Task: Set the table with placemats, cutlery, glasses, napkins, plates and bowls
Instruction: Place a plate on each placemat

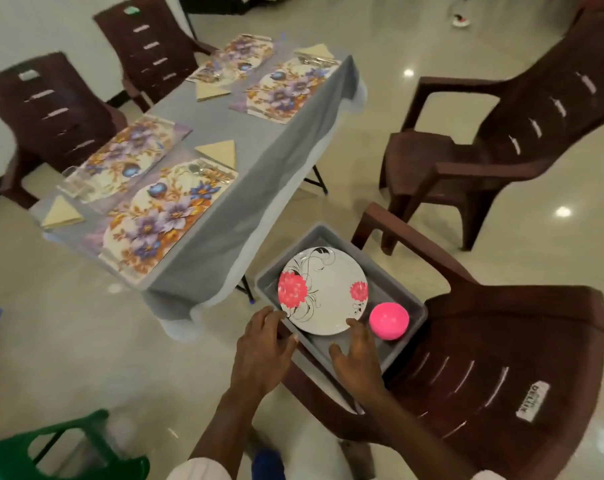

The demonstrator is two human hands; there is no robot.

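Both grips are released, fingers spread and loosely bent, holding nothing: the left grip (264, 341) hangs over the near left rim of a grey tray (387, 271), its fingertips at the lower left edge of the plate (323, 289), though whether they touch it is unclear; the right grip (357, 351) hovers inside the tray's near edge, its fingertips just at the plate's bottom rim. That tray sits on the seat of a brown plastic chair (501, 358) and holds two things: the white plate with pink flowers and black scrolls, filling its middle and far part, and a pink bowl (388, 321) in its near right corner, just beside the plate. On the counter (224, 216), draped in grey cloth, four floral placemats lie in two pairs, the nearest one (162, 220) along the near right edge. Cutlery (203, 169) rests at that mat's far end, with a folded beige napkin (219, 152) just beyond it. Clear glasses (75, 180) stand on the neighbouring mat near the counter's left edge, and another napkin (62, 213) lies at the near left corner.
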